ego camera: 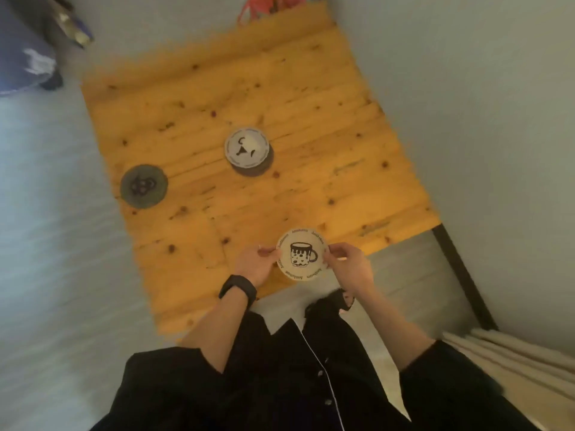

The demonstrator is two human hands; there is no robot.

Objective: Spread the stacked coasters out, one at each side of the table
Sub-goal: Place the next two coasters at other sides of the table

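A round cream coaster (301, 254) with a drawn mug is held flat between both hands over the near edge of the wooden table (311, 188). My left hand (253, 265) pinches its left rim and my right hand (347, 263) pinches its right rim. A small stack of coasters (248, 148), a pale one on top of a darker one, lies near the table's middle. A single dark grey coaster (143, 186) lies flat at the table's left edge.
A black watch (238, 289) is on my left wrist. A dark blue cloth item (25, 57) sits on the floor at far left and a pink object (264, 6) past the table's far end. Cream curtain folds (510, 353) hang at the lower right.
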